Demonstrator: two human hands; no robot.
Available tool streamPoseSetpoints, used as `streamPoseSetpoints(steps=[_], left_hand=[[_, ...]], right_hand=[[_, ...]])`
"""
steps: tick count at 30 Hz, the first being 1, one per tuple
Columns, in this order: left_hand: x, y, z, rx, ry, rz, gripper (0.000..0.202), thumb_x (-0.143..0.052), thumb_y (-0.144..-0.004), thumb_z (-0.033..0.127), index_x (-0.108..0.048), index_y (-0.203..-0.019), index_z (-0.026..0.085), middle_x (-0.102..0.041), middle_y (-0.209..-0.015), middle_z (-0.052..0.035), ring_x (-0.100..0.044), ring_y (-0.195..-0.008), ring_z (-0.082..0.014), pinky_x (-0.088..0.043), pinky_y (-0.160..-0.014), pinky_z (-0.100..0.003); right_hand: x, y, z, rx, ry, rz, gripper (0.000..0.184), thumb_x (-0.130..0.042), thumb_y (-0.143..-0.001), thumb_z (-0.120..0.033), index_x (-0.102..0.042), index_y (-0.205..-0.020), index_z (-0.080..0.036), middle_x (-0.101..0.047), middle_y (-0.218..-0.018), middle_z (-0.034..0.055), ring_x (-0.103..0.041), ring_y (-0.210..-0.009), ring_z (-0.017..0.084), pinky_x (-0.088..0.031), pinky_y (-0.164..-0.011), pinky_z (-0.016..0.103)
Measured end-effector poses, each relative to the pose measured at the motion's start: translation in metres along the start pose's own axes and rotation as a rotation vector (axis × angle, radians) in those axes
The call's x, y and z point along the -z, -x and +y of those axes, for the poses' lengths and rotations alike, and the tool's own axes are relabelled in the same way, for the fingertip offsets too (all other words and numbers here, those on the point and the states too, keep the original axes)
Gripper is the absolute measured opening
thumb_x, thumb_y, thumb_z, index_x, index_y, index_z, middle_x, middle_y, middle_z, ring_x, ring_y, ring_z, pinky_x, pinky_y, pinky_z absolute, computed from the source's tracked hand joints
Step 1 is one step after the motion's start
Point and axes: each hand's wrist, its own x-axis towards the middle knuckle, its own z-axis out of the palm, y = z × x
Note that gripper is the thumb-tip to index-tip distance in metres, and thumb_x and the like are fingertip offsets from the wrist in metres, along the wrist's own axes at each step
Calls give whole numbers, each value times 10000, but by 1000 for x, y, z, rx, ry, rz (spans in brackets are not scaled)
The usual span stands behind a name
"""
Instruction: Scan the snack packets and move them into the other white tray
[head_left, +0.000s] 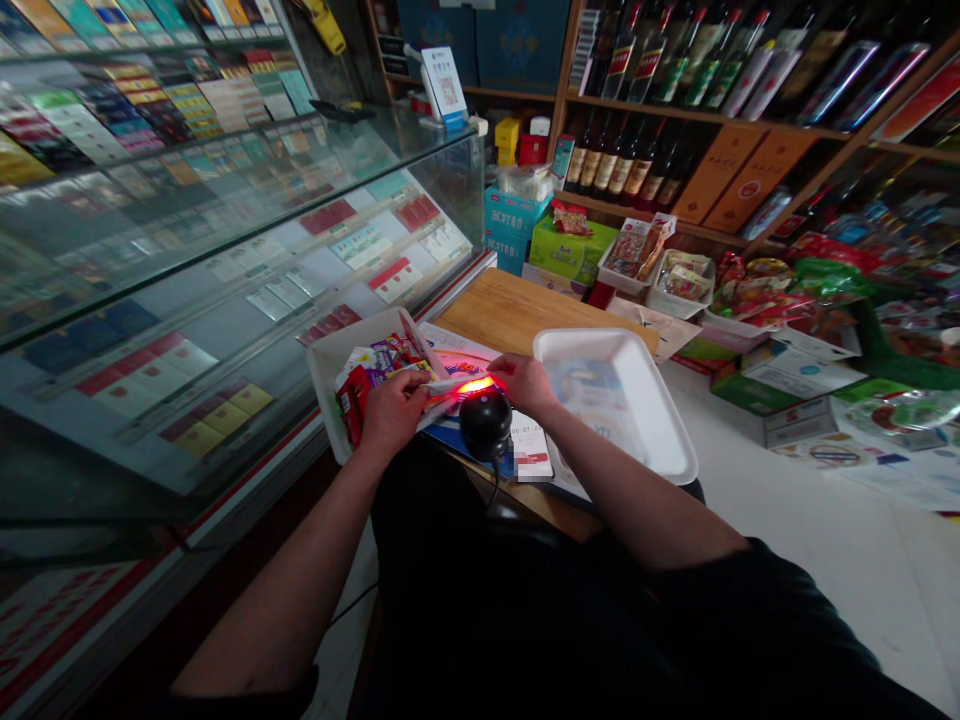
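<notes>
A pale, flat packet [448,386] stretches between my two hands, its kind too small to make out. My left hand [396,408] pinches one end, and my right hand [525,384] grips the other. Just in front of the packet stands a black barcode scanner [484,428], casting red light on it. Beside my left hand is a white bin [321,370] with several colourful snack packets [386,362] in it. To the right of my right hand lies a white tray [670,432]. A phone [531,452] with a lit screen sits by the scanner, under my right forearm.
A wooden surface [510,306] extends behind the hands. The glass display counter [360,240] with cigarette packs runs along the left. Bottles [600,160] fill shelves at the back right, above snack boxes [574,245]. A cable [495,485] hangs from the scanner.
</notes>
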Motion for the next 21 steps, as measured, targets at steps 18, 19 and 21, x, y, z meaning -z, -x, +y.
streamPoseSetpoints(steps=[18, 19, 21], left_hand=[[2, 3, 11, -8, -55, 64, 244, -595, -875, 396, -766, -929, 230, -778, -933, -41, -688, -842, -227, -541, -826, -334], [1, 3, 12, -20, -60, 75, 239, -596, -872, 395, -763, -913, 230, -775, -933, -44, -688, -859, -231, -540, -842, -339], [0, 3, 12, -50, -84, 110, 234, -599, -867, 390, -759, -885, 221, -767, -951, -57, -683, -914, -240, -532, -896, -351]], right_hand=[[7, 6, -11, 5, -33, -31, 102, -655, -821, -171, -750, -836, -206, -750, -805, -9, -661, -760, 150, -492, -736, 246], [7, 5, -10, 7, -29, -36, 103, -659, -818, -168, -752, -834, -207, -755, -815, -7, -666, -771, 152, -496, -747, 247], [6, 4, -6, 8, 1, -54, 116, -664, -812, -156, -761, -836, -215, -761, -824, -9, -673, -780, 153, -500, -768, 253]])
